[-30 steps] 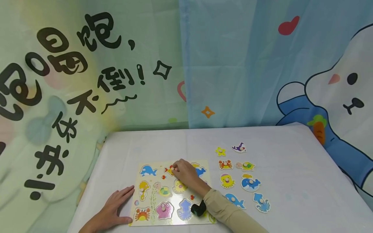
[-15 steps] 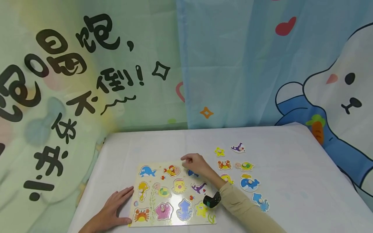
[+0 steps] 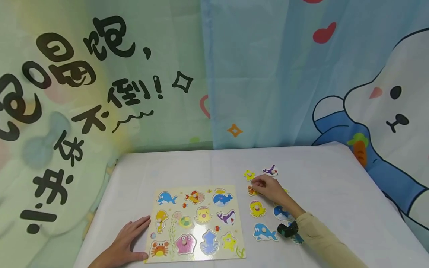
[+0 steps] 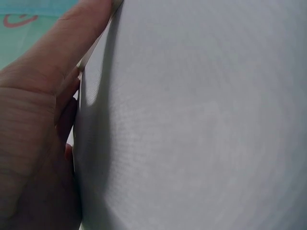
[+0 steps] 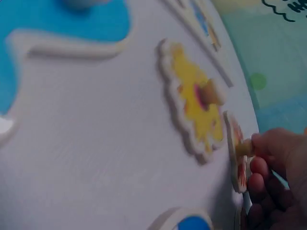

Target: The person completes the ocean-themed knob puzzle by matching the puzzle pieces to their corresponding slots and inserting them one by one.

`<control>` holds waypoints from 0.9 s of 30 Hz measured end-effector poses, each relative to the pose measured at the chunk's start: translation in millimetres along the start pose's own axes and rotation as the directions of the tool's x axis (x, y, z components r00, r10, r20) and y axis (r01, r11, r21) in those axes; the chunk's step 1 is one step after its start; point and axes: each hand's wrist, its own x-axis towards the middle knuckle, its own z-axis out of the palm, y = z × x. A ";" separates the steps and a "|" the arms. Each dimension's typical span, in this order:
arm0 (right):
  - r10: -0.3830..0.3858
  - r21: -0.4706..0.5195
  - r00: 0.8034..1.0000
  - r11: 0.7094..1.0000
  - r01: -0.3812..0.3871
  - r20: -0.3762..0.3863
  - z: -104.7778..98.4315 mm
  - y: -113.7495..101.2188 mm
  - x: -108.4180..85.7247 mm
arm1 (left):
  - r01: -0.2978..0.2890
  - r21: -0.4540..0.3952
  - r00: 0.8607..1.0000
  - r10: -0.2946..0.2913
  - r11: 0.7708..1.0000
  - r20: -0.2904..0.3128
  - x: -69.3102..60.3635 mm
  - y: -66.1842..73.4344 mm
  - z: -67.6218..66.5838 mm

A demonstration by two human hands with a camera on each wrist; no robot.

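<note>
My right hand (image 3: pixel 269 188) is over the loose pieces right of the puzzle board (image 3: pixel 172 257). In the right wrist view, its thumb and fingers pinch the wooden knob of a crab puzzle piece (image 5: pixel 235 160), close to the table. A yellow octopus piece (image 5: pixel 192 100) lies beside it. The left hand (image 3: pixel 127 238) rests on the table, with fingers extended and thumb touching the board's lower left corner. On the board, a seahorse piece (image 3: pixel 162 220) and a pink piece (image 3: pixel 185 245) sit in place, and a fish (image 3: pixel 194 197) shows at the top.
Around my right hand lie a yellow star piece (image 3: pixel 249 175), a purple shark piece (image 3: pixel 270 171), a blue whale piece (image 3: pixel 281 213) and a dolphin piece (image 3: pixel 264 232). A squid piece is partly hidden by the wrist camera (image 3: pixel 287 229). A printed curtain (image 3: pixel 248 74) hangs behind the white table.
My right hand has moved right, from the fish on the board, across its upper right corner, to the crab piece. The left hand stays at the board's left edge.
</note>
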 end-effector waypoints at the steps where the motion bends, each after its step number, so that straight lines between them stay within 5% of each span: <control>1: -0.027 -0.026 1.000 0.999 0.027 0.014 -0.9 2.8 -1.3 | -0.001 -0.001 1.000 0.001 1.000 -0.002 -0.8 0.0 0.5; 9: -0.202 -0.129 0.977 0.969 0.208 0.062 -6.2 11.6 -9.7 | -0.025 -0.013 1.000 0.024 1.000 -0.018 -2.6 2.2 0.2; 20: -0.286 -0.192 0.958 0.939 0.285 0.025 -5.7 13.4 -13.5 | -0.045 0.005 0.998 0.045 0.999 -0.036 -2.7 1.7 -0.9; 27: -0.267 -0.210 0.964 0.942 0.260 -0.004 -2.6 19.2 -12.3 | -0.055 0.011 0.998 0.055 0.998 -0.038 -1.7 1.6 -1.1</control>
